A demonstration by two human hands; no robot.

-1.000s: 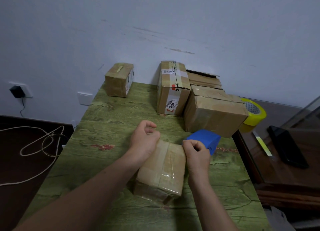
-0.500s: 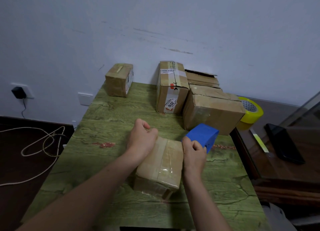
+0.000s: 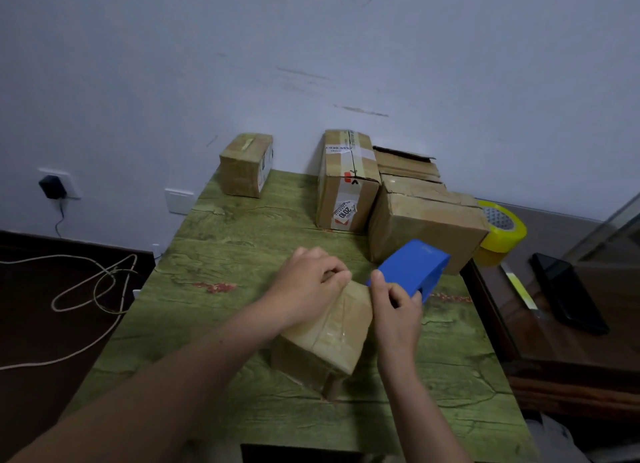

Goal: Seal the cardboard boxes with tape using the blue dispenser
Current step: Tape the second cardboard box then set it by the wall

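A small cardboard box wrapped in clear tape lies in the middle of the green table. My left hand lies on the box's far top edge with its fingers curled over that edge. My right hand grips the near end of the blue tape dispenser, which is tilted up off the table at the box's far right corner.
A tall taped box, a larger box and a flattened one behind them stand at the back right. Another small box sits back left. A yellow tape roll and a dark phone lie on the brown surface to the right.
My right hand has lifted and tilted the blue dispenser up and away from the box. My left hand has shifted right along the box's far edge and closed over it.
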